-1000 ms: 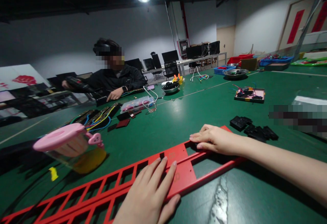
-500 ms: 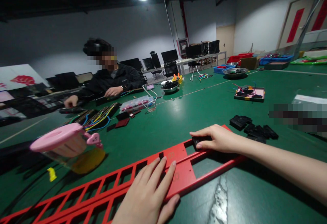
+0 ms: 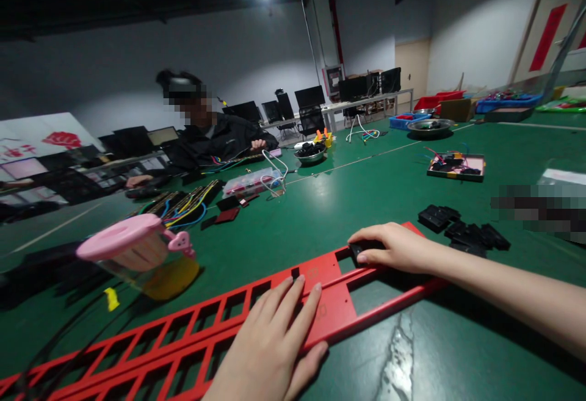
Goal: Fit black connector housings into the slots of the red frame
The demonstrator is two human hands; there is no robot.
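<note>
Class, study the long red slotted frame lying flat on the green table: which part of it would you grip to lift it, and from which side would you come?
Grip the red frame by its long outer rails, probably from above with both hands spread apart. It lies flat, long and thin, so one end would likely sag. The left hand presses its solid plate; the right hand covers a black part at the far rail.

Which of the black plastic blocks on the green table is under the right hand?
The black block at the red frame, under the right hand; the other black blocks lie loose, untouched, on the table beyond it.
</note>
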